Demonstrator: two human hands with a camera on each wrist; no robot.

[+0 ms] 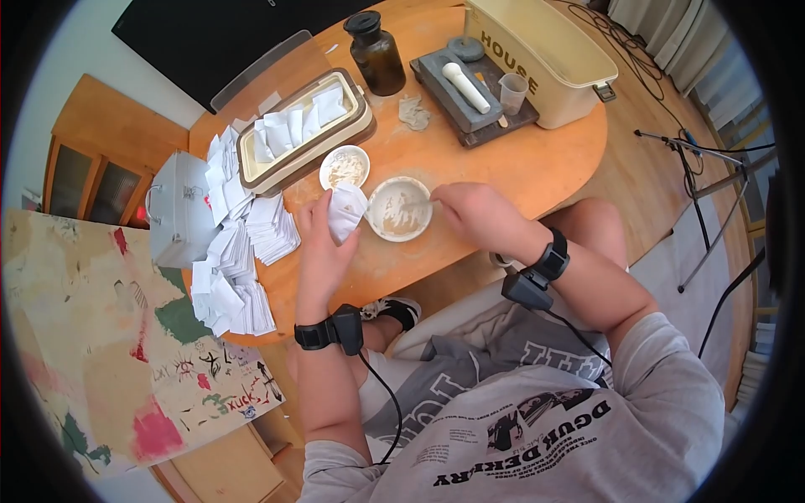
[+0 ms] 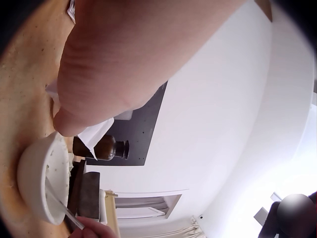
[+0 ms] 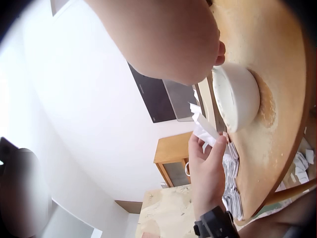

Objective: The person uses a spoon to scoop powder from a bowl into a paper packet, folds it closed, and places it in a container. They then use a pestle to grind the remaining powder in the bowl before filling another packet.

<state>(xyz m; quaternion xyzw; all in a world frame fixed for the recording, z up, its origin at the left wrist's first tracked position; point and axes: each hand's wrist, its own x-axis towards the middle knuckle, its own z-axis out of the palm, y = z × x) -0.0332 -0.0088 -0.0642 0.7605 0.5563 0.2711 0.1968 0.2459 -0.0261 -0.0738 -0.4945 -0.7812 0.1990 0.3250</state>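
Observation:
My left hand (image 1: 325, 247) pinches a folded white paper packet (image 1: 347, 215), its mouth spread, beside a white mortar (image 2: 33, 183) with a pouring lip. Pale powder coats the mortar's inside. From the right, my right hand (image 1: 485, 216) grips a thin metal utensil (image 2: 63, 206) whose far end dips into the mortar; that end is hard to make out. Just behind the packet sits a smaller white bowl (image 1: 324, 178) with pale, flaky powder in it.
Stacks of white paper packets (image 1: 272, 230) line the table's left side. Behind them, a cream tray (image 1: 245, 159) holds more packets. A brown glass jar (image 1: 379, 63), a dark stone slab with a white pestle (image 1: 465, 88), a plastic cup (image 1: 512, 92) and a cream bin (image 1: 553, 67) stand farther back.

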